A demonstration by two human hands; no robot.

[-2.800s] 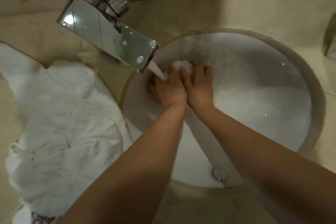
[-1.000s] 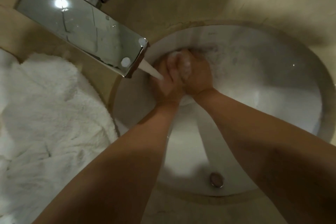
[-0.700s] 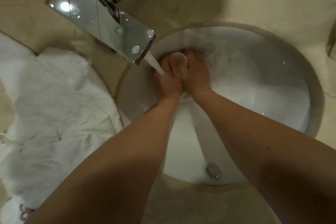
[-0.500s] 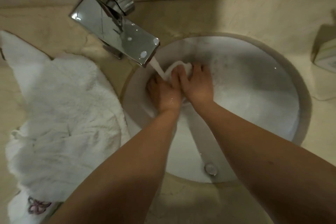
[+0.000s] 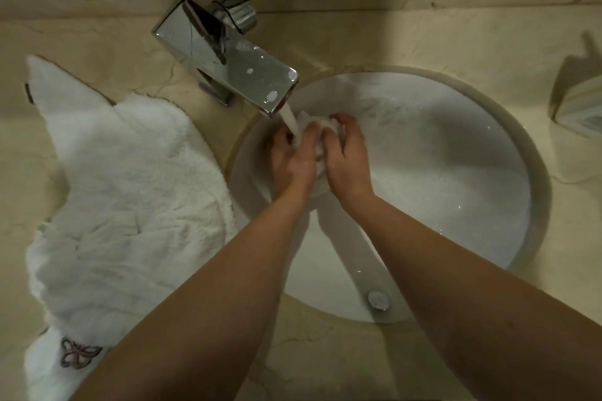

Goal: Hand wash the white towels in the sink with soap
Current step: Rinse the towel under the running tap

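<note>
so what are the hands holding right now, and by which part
Both hands grip one small white cloth bunched under the tap's stream: the left hand on its left side, the right hand on its right.

The scene is dim, with a warm yellowish tone. The tap carries pale reflections on its flat chrome top. The arms throw soft shadows into the sink, and a darker patch lies on its right wall. The wide lens bends the counter lines near the edges. Corners fall dark. The fine detail is soft and a little grainy.
</note>
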